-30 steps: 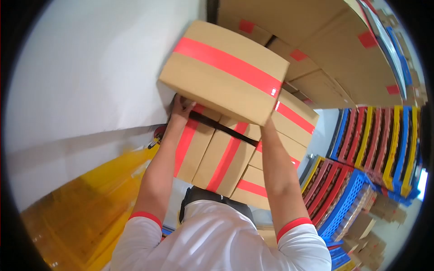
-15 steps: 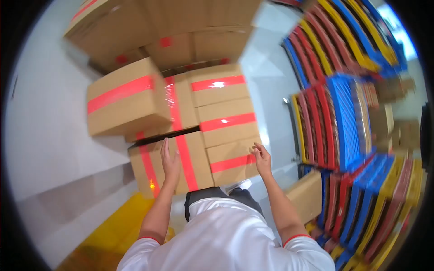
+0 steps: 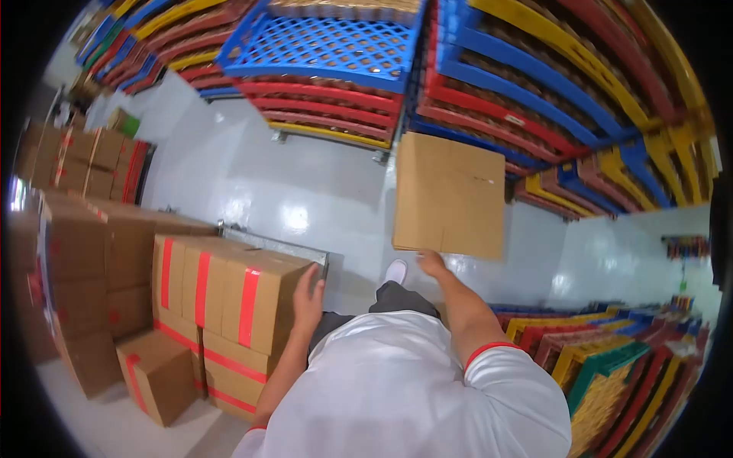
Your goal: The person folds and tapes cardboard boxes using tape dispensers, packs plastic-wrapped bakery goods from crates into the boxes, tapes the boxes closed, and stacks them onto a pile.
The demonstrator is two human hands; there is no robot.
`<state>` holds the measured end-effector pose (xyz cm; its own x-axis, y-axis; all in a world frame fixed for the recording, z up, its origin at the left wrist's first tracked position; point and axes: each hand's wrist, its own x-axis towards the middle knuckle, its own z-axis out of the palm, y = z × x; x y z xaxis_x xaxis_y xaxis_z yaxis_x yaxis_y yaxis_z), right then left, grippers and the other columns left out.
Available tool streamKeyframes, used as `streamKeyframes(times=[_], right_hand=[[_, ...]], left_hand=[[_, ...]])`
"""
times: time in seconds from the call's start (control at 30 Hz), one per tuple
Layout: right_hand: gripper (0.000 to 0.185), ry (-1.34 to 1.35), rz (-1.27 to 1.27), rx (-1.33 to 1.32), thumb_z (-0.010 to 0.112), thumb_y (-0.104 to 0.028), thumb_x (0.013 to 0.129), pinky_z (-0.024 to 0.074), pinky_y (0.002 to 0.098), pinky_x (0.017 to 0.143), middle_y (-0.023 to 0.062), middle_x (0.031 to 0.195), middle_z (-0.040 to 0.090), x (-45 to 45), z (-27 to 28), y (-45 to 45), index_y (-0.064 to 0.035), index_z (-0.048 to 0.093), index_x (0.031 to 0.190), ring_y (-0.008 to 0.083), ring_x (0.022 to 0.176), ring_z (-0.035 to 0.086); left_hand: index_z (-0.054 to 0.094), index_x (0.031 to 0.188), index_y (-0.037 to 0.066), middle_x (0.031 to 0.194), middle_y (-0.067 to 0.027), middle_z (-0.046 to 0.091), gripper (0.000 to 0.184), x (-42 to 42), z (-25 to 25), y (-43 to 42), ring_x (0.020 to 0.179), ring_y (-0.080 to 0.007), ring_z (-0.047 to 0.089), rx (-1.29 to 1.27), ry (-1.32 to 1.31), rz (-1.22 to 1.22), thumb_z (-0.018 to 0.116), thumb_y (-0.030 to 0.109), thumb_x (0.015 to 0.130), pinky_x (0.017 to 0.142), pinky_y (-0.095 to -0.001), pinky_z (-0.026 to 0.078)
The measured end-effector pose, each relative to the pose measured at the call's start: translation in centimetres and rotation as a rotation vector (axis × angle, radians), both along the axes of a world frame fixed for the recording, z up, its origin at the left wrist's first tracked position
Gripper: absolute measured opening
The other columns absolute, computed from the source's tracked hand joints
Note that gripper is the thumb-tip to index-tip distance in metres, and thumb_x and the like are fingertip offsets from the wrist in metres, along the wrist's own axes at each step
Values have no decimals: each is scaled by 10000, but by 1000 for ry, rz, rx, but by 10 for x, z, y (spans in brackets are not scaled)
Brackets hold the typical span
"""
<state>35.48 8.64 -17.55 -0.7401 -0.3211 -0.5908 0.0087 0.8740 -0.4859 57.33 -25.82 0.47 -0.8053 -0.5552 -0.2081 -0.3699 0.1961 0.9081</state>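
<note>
Head view: A flat cardboard stack (image 3: 450,191) lies just beyond the fingers of a worker's right hand (image 3: 433,263), its slightly longer axis running forward, away from them. The right arm reaches ahead, elbow slightly bent, fingers loosely curled at the stack's near left corner; whether they grip it cannot be told. The left hand (image 3: 308,299), holding nothing, points forward, fingers parted, taped cartons (image 3: 229,294) just left of its fingertips.
</note>
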Motion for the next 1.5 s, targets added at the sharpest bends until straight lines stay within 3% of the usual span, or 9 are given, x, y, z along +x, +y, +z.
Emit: streamKeyframes(times=[0.13, 0.47, 0.7, 0.87, 0.93, 1.03, 1.23, 1.3, 1.5], right_hand=[[377, -71, -331, 124, 585, -321, 968, 521, 457, 1020, 191, 1220, 710, -41, 49, 125, -52, 706, 1203, 380, 1191, 651], [544, 38, -766, 330, 626, -396, 954, 490, 497, 1062, 256, 1338, 612, -97, -27, 253, -59, 623, 1380, 431, 1255, 595], [551, 100, -787, 205, 659, -353, 930, 505, 534, 1047, 264, 1321, 622, -113, -136, 297, -46, 560, 1376, 474, 1235, 601], [374, 195, -473, 178, 638, -303, 943, 541, 563, 956, 264, 1232, 643, -97, -136, 309, -82, 602, 1243, 525, 1110, 638], [398, 107, -843, 449, 597, -359, 962, 562, 546, 858, 293, 1103, 686, -99, -101, 283, -90, 593, 1256, 487, 1004, 673], [335, 189, -770, 459, 586, -339, 974, 565, 548, 807, 287, 1110, 666, -97, -1, 241, -111, 586, 1219, 499, 973, 671], [498, 435, -518, 220, 700, -308, 922, 560, 523, 817, 255, 1267, 620, -76, 208, 152, -112, 632, 1375, 465, 986, 663], [469, 564, -435, 188, 717, -298, 907, 562, 499, 820, 247, 1272, 621, -87, 286, 121, -86, 670, 1323, 439, 984, 667], [463, 525, -150, 110, 768, -181, 803, 539, 449, 849, 132, 1097, 693, -87, 354, 104, -92, 695, 1251, 328, 933, 682]], left_hand=[[481, 1521, 37, 1467, -205, 593, 552, -94, -35, 64, 1378, -329, 554, 77, -271, -398, 639, 209, 1020, 1133, -410, 435], [382, 1558, -47, 1481, -290, 549, 847, -243, -176, 111, 1406, -404, 513, -21, -731, -699, 664, 496, 972, 1167, -437, 404], [270, 1602, -31, 1576, -241, 451, 840, -333, -185, 151, 1459, -358, 441, 426, -850, -608, 645, 402, 988, 1220, -460, 325], [448, 1449, -43, 1289, -174, 662, 608, -345, -225, 141, 1150, -230, 663, 586, -910, -435, 689, 212, 953, 986, -362, 529], [440, 1448, -46, 1265, -169, 676, 624, -337, -247, 118, 1102, -226, 678, 569, -816, -474, 702, 221, 949, 958, -353, 543], [378, 1518, -4, 1180, -159, 688, 661, -332, -210, 79, 1032, -224, 687, 332, -658, -587, 698, 171, 967, 944, -347, 552], [262, 1649, 51, 1369, -201, 639, 696, -424, -17, 17, 1200, -244, 656, 236, -690, -644, 581, 144, 1038, 1009, -350, 532], [255, 1663, 118, 1497, -219, 541, 657, -453, -13, -14, 1349, -258, 574, 800, -383, -598, 510, 282, 1081, 1010, -363, 552], [67, 1692, 260, 1679, -199, 272, 874, -516, 53, 3, 1418, -406, 486, 1206, -260, -372, 554, 528, 1018, 978, -501, 597]])
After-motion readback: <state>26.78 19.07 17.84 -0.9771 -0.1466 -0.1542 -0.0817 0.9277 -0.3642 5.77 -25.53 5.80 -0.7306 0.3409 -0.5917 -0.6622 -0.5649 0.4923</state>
